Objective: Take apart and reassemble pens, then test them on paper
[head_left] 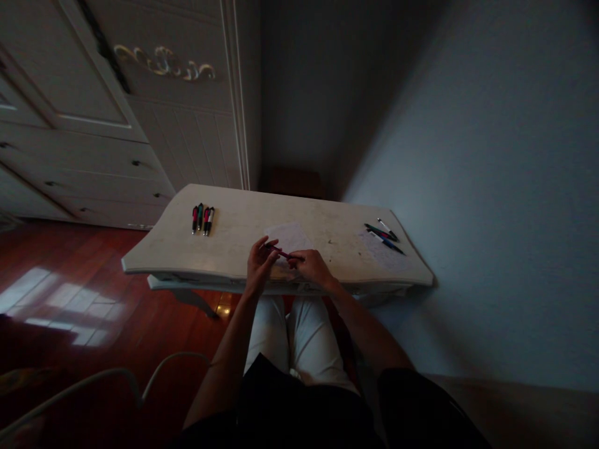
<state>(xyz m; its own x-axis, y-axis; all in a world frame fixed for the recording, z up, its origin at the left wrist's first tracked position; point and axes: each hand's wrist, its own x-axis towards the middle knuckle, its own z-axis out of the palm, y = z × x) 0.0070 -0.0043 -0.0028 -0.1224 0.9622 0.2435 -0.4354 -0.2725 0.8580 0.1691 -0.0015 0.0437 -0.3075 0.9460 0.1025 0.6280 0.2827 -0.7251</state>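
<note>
Between my two hands, above the front of the white table point(234, 249), is a dark red pen point(282, 253). The fingers of my left hand point(261, 262) pinch its left end, with some fingers raised. My right hand point(312, 265) is closed round its other end. Beneath the hands lies a sheet of paper point(292, 234), partly covered by them. Upright in a row at the left of the table lie several pens point(203, 220) with red, green, black and white parts. More pens point(384, 234) lie loosely across another paper point(384, 254) at the right.
A pale wardrobe point(187, 131) with an ornate gold trim stands behind and to the left. The blue-grey wall point(491, 218) borders the table's right end. A curved pale rail point(116, 372) shows at lower left, above the red wooden floor point(154, 324).
</note>
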